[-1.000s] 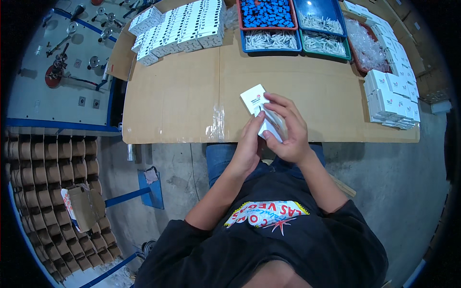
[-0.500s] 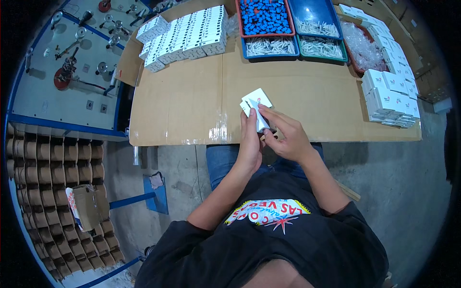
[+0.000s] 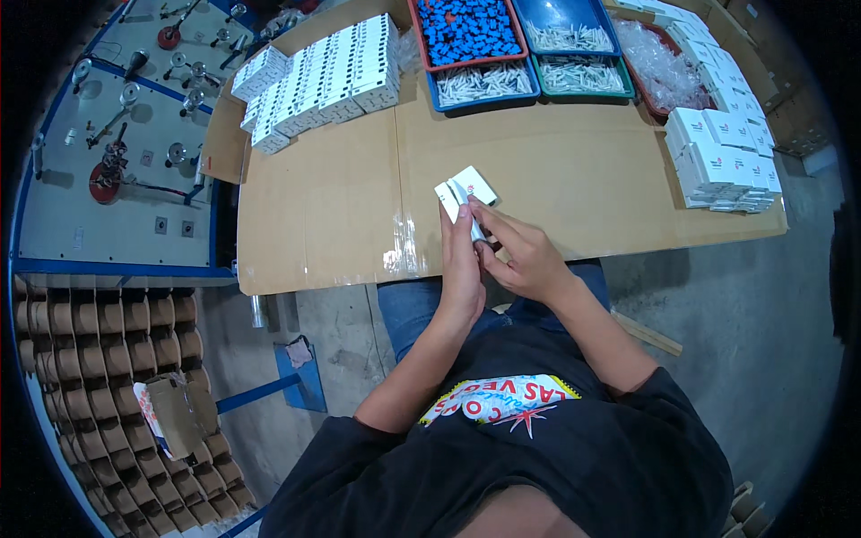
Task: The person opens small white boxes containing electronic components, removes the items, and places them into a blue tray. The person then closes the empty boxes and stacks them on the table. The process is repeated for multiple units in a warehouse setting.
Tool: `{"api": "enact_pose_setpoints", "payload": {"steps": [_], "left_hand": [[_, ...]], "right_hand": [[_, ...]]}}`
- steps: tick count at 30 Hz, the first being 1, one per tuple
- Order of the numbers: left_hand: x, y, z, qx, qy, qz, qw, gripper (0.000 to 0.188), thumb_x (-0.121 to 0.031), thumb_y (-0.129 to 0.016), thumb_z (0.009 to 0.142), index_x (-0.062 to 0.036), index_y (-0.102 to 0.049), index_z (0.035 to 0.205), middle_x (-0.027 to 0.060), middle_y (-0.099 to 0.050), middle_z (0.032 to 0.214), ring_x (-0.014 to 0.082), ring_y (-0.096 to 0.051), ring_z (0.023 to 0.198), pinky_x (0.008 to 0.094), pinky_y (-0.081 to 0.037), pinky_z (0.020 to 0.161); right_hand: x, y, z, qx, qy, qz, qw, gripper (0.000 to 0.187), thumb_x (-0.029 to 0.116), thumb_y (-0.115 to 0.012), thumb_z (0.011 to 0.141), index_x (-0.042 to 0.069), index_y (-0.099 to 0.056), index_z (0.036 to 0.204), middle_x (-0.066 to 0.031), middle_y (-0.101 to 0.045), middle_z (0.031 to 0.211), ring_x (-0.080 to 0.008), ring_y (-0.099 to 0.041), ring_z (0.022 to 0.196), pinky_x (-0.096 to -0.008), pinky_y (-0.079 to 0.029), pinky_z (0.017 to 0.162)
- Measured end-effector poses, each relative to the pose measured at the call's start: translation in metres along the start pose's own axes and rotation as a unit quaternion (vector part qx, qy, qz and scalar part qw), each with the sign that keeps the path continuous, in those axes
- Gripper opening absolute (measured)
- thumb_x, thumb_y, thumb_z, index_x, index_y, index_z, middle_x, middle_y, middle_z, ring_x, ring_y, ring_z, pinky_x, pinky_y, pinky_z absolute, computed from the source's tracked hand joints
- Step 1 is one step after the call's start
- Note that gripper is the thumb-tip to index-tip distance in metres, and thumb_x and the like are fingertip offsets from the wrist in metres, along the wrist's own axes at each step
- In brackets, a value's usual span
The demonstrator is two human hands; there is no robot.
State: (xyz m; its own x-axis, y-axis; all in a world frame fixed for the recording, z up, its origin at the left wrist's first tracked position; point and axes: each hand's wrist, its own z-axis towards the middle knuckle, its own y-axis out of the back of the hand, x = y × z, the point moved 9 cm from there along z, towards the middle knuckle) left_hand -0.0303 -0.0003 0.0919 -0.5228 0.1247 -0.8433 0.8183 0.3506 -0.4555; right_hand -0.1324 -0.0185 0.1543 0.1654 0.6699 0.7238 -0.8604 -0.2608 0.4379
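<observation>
A small white carton (image 3: 450, 199) is held between my two hands, tilted, just above the near part of the cardboard-covered table (image 3: 332, 197). My left hand (image 3: 462, 282) is closed along its left side. From the right, my right hand (image 3: 523, 255) presses its fingertips to the carton's edge, where a flap or fold shows. Right behind the held carton lies a flat white box (image 3: 477, 183) with a small red mark. I cannot tell whether the two touch. What is inside the carton is hidden.
Stacked white boxes stand at the back left (image 3: 327, 76) and right (image 3: 722, 166). Between them are trays of blue pieces (image 3: 471, 31), white slim pieces (image 3: 484, 81) and clear plastic bags (image 3: 659, 67). At left are a grey panel (image 3: 67, 211) and a cardboard-divided rack (image 3: 99, 359).
The whole view has shifted and turned slightly. Both hands still hold the carton, which looks narrower and turned a little, with my right fingers close against its edge.
</observation>
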Motion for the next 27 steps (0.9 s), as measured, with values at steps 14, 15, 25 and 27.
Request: {"api": "enact_pose_setpoints", "payload": {"steps": [14,15,25,27], "left_hand": [[0.022,0.025,0.021,-0.078,-0.046,-0.004,0.996,0.056,-0.048,-0.042,0.11,-0.0007,-0.053,0.139,0.0115,-0.064,0.122,0.0183,-0.063,0.112,0.0327,-0.049,0.098],[0.022,0.026,0.021,-0.087,-0.049,-0.006,0.995,0.057,-0.048,-0.042,0.11,-0.0003,-0.053,0.139,0.0121,-0.065,0.122,0.0187,-0.063,0.112,0.0328,-0.05,0.098],[0.017,0.017,0.019,-0.044,-0.044,-0.032,0.998,0.048,-0.034,-0.04,0.111,-0.0034,-0.047,0.147,0.0074,-0.058,0.129,0.0142,-0.057,0.113,0.0305,-0.046,0.098],[0.01,0.016,0.019,-0.036,-0.036,-0.038,0.998,0.048,-0.035,-0.04,0.11,-0.0041,-0.046,0.146,0.0077,-0.058,0.129,0.0142,-0.058,0.112,0.0301,-0.047,0.096]], "right_hand": [[-0.019,-0.03,-0.005,0.014,-0.022,-0.082,0.996,0.051,0.003,-0.056,0.095,-0.009,-0.048,0.144,-0.0276,-0.062,0.135,-0.04,-0.068,0.116,-0.0435,-0.057,0.094],[-0.018,-0.031,-0.004,0.013,-0.022,-0.082,0.996,0.05,0.003,-0.056,0.095,-0.009,-0.048,0.144,-0.0277,-0.063,0.134,-0.0399,-0.068,0.115,-0.0434,-0.058,0.093],[-0.016,-0.026,-0.003,0.001,-0.019,-0.068,0.997,0.05,0.003,-0.054,0.097,-0.006,-0.049,0.145,-0.0257,-0.061,0.138,-0.0391,-0.066,0.12,-0.0427,-0.056,0.096],[-0.012,-0.021,0.002,-0.009,-0.002,-0.031,0.999,0.049,0.004,-0.054,0.099,-0.004,-0.048,0.147,-0.0253,-0.06,0.14,-0.0395,-0.064,0.123,-0.0418,-0.055,0.098]]}}
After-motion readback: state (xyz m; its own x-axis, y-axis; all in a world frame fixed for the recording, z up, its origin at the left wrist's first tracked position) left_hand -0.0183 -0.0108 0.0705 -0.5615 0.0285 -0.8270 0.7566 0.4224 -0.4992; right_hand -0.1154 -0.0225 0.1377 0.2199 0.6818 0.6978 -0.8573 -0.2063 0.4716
